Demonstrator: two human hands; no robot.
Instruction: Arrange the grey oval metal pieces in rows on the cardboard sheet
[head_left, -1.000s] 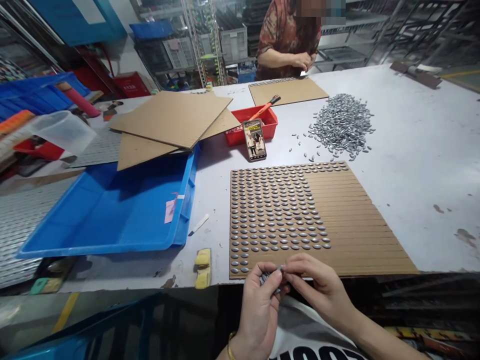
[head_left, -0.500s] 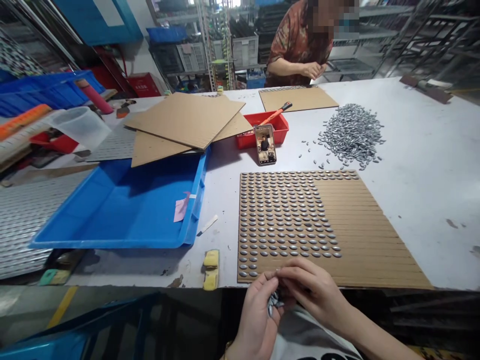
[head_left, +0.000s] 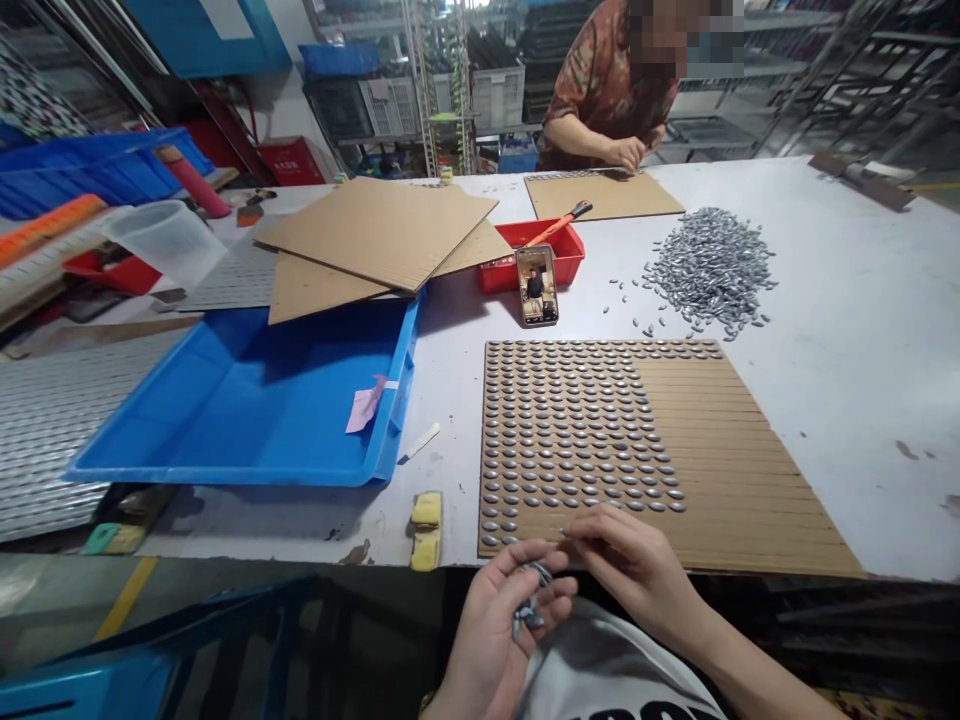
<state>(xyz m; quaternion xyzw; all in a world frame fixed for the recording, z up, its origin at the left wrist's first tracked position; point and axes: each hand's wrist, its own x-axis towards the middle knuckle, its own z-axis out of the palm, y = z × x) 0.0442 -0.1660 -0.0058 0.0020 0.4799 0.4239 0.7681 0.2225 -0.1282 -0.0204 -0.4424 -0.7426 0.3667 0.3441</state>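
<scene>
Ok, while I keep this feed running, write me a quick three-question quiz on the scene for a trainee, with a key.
1. What does the person's bare left hand cup?
A) a yellow foam block
B) several shiny grey pointed-oval pieces
C) an orange-handled tool

2. True or false: the rectangular smartphone with a lit screen lies flat inside the blue plastic tray.

3. Fill in: on the brown corrugated cardboard sheet nearest the hands, the grey rows mostly cover the picture's ____ side.

Key:
1. B
2. False; the smartphone stands tilted by the red plastic bin.
3. left
</scene>
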